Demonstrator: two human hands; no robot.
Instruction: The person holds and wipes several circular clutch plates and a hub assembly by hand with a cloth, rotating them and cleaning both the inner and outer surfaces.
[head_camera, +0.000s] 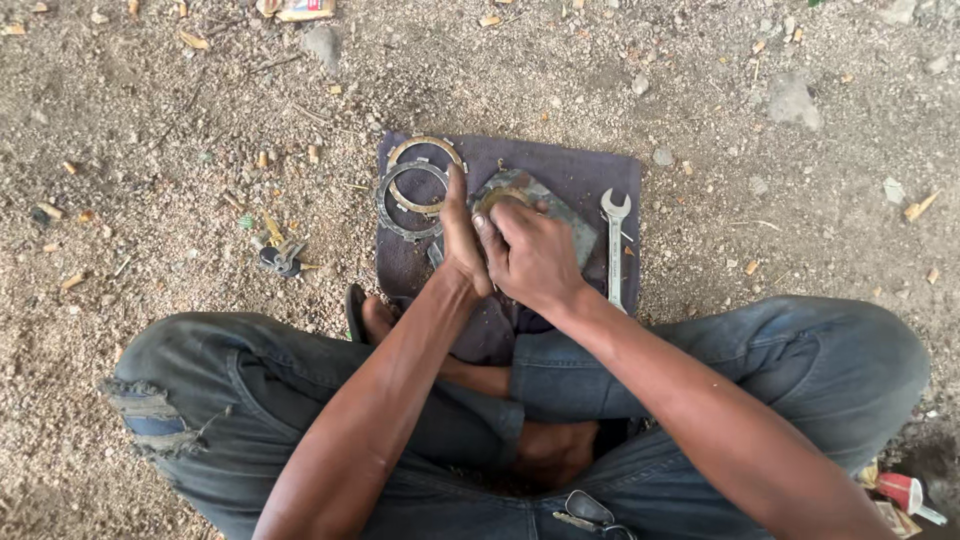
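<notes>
I sit cross-legged on the dirt with a dark purple cloth (575, 170) spread before my knees. Both hands meet over a grey metal plate part (520, 186) with a brownish ring on top, lying on the cloth. My right hand (530, 255) presses down on the part with its fingers curled over it. My left hand (460, 235) rests edge-on against the part's left side, thumb pointing up. Two toothed metal rings (412, 188) overlap on the cloth just left of my left hand. A silver open-end wrench (614, 245) lies on the cloth to the right.
Gravel, small stones and dry leaf bits cover the ground all around. A small dark object with keys (280, 258) lies on the dirt left of the cloth. A key bunch (590, 515) sits in my lap. A red and white item (900, 492) is by my right knee.
</notes>
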